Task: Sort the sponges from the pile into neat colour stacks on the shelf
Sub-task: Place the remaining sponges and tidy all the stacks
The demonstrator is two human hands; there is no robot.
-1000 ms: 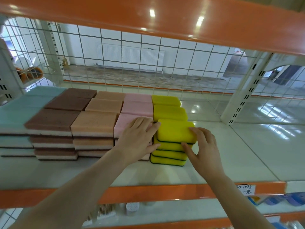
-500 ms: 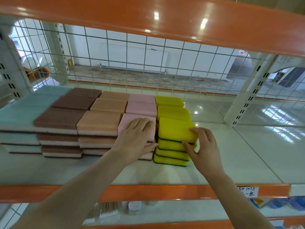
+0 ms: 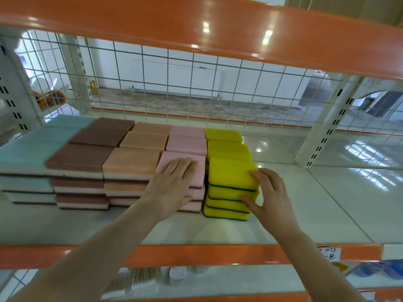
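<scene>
The left hand [image 3: 172,186] lies flat with straight fingers on the front pink stack [image 3: 197,171], while the right hand [image 3: 270,195] grips the right side of the front yellow stack [image 3: 229,184] beside it, both near the front edge of the white shelf [image 3: 305,210].

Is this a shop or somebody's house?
Probably a shop being stocked. The orange-edged shelf carries a handwritten price tag, many sponges sit sorted by colour, and a wire grid back is typical store racking.
</scene>
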